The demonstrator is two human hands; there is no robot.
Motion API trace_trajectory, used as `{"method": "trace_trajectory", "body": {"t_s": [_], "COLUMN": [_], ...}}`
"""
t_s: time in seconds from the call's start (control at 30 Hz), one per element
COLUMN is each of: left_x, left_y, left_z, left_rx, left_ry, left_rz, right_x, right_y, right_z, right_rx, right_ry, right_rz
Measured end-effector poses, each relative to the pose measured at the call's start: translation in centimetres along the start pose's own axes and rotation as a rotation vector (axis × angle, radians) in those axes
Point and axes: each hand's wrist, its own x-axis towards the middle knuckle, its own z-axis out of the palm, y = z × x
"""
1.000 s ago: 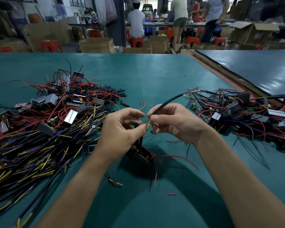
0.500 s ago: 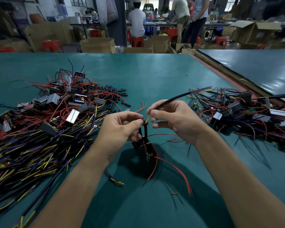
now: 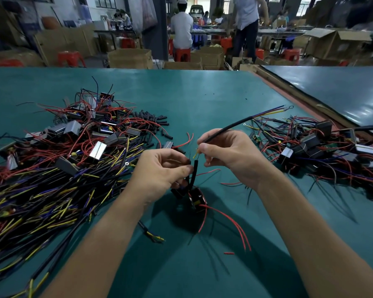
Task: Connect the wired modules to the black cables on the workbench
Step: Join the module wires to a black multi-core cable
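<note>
My left hand (image 3: 159,171) pinches the black sleeved leads of a small black wired module (image 3: 196,198), which hangs below it just above the mat with red wires trailing toward me. My right hand (image 3: 230,155) pinches the near end of a black cable (image 3: 228,127); a short yellow core sticks out by my fingertips. The cable runs up and right, ending in blue and yellow cores with a ring terminal. The two hands are a few centimetres apart.
A big heap of black cables and boxed modules (image 3: 58,160) covers the left of the teal workbench (image 3: 202,97). Another heap of wired modules (image 3: 323,147) lies at the right. Short black sleeves (image 3: 153,119) lie behind the left heap. People work at far benches.
Both hands rose and drew slightly apart. The module lifted off the mat and now hangs under my left hand, its red wires dragged along. The cable's far end swung higher.
</note>
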Motion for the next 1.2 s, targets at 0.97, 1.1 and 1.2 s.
{"method": "trace_trajectory", "body": {"t_s": [0.97, 1.1, 1.2], "left_x": [-0.5, -0.4, -0.4], "left_y": [0.5, 0.4, 0.5], "left_z": [0.3, 0.3, 0.2], "left_rx": [-0.054, -0.067, -0.083], "left_ry": [0.007, -0.007, -0.017], "left_rz": [0.087, 0.086, 0.083], "right_x": [-0.6, -0.7, -0.7], "right_y": [-0.7, -0.9, -0.9], "right_z": [-0.1, 0.0, 0.1], "right_rx": [-0.511, -0.519, -0.504], "right_ry": [-0.039, -0.034, -0.035], "right_rz": [-0.207, -0.201, -0.202]}}
